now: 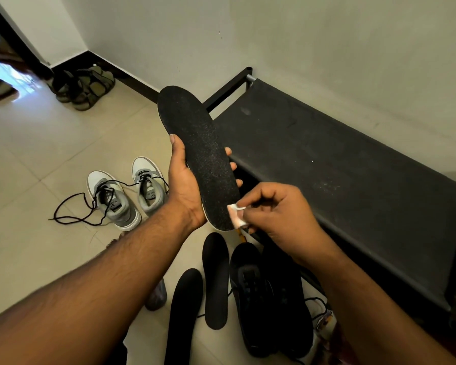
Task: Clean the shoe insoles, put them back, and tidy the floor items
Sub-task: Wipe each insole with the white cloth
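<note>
Left hand (pixel 184 185): curled round the black insole (pixel 198 159), thumb along its near-left edge, fingertips (pixel 231 165) showing past the far-right edge. Holds it raised, dark speckled face up, toe pointing away.
Right hand (pixel 277 212): fingers bunched, pinching a small white wipe (pixel 234 216).
Wipe: pressed on the heel end of the held insole, just right of the left hand's wrist.
Loose insoles: two black ones on the tiled floor (pixel 37 143), below the grip; one (pixel 216 280) straight under the heel end, the other (pixel 183 314) just left of it and nearer the person.
Black shoes (pixel 263 299): a pair on the floor below the right hand, just right of the loose insoles.
Grey-white sneakers (pixel 127 191): a pair left of the left hand, laces undone and trailing over the tiles.
Bench (pixel 340 167): black, right of and behind the held insole, along the wall.
Sandals (pixel 87 85): olive pair, well beyond the grip in the far-left corner.
</note>
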Motion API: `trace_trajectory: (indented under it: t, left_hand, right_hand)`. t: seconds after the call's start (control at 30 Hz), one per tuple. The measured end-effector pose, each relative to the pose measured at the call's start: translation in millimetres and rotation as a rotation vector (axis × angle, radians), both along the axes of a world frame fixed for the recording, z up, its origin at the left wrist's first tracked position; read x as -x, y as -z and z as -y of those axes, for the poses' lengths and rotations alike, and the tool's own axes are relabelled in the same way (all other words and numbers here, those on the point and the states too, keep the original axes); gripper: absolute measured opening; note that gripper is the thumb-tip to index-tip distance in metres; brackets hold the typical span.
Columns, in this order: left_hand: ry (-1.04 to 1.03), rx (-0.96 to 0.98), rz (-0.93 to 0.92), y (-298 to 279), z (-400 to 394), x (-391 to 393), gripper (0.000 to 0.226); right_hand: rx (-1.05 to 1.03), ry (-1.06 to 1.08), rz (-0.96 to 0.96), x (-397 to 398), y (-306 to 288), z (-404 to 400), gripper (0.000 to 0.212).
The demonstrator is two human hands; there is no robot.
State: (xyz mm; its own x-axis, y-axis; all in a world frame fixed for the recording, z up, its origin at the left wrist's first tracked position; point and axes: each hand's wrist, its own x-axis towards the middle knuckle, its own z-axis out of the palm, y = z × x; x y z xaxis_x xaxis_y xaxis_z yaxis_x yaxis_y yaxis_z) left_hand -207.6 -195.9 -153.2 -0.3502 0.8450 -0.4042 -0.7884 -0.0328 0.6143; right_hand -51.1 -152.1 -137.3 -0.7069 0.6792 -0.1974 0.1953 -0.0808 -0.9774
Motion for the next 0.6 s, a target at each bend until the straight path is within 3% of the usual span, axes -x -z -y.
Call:
trace_trajectory:
  t: [0.1,0.3,0.5,0.6]
  left_hand:
    - [-0.009,0.004,-0.005,1,0,-1,0.091]
    - [-0.051,0.001,-0.013,-1,0,0,0.090]
    - [-0.047,-0.010,0.023,-1,1,2,0.090]
    - [-0.028,-0.013,0.019,-1,1,1,0.090]
  right_hand:
    - [0.000,-0.087,-0.027,4,0,10,0.026]
    - [-0.166,0.067,0.068,-6,3,-12,0.029]
    - [-0.242,-0.119,-0.081,5,2,12,0.025]
    - [-0.292,-0.055,0.021,0,5,1,0.029]
